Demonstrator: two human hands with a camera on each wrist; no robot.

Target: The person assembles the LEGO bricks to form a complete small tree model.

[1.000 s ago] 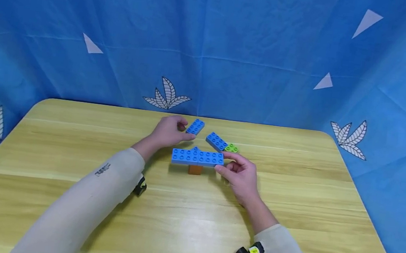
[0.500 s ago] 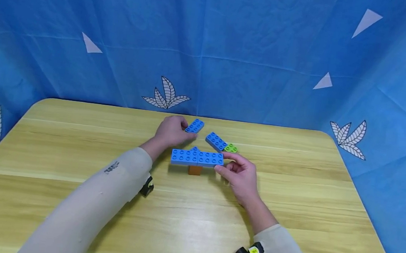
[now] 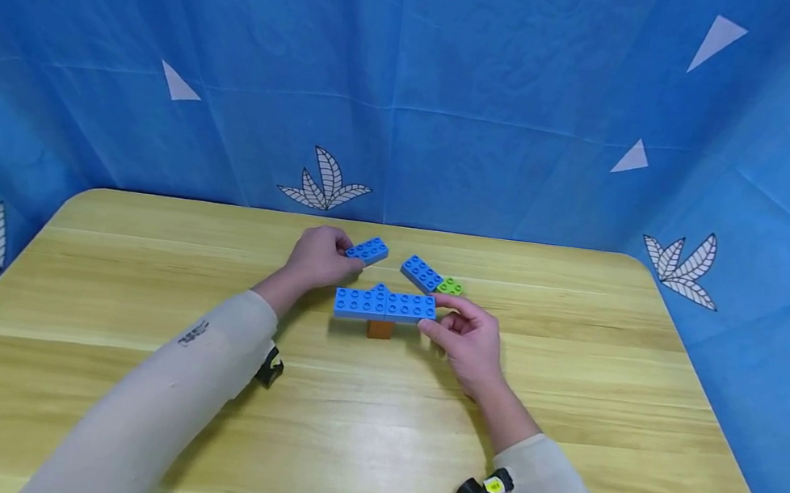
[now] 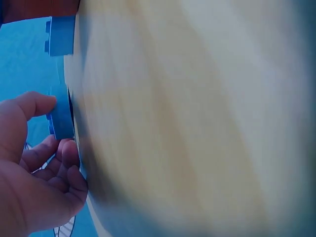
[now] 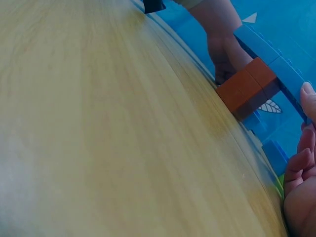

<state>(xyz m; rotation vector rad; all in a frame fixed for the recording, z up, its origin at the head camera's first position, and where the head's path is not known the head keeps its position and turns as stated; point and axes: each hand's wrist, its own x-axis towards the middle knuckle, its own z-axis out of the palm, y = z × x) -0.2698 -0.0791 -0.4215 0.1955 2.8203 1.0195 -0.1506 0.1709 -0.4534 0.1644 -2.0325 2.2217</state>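
My left hand [image 3: 319, 258] holds a blue building brick [image 3: 368, 251] by its left end, low over the back of the table. In the left wrist view, thumb and fingers pinch that blue brick [image 4: 61, 113] from opposite sides. Two more blue bricks [image 3: 385, 305] lie end to end as a bar across a brown brick support [image 3: 380, 329]. The right wrist view shows the support [image 5: 247, 86] standing on the table beneath the bar. My right hand [image 3: 468, 340] pinches the bar's right end between thumb and index finger. A blue corner [image 3: 380, 288] peeks out behind the bar's middle.
A loose blue brick [image 3: 422, 273] lies behind the bar, with a small green brick [image 3: 450, 286] at its right end. The wooden table [image 3: 344, 436] reaches back to a blue patterned curtain [image 3: 453, 123].
The brick at my left hand has turned to a flatter angle and shifted slightly left and nearer. My left hand moved in, then back left with it. My right hand stays on the bar.
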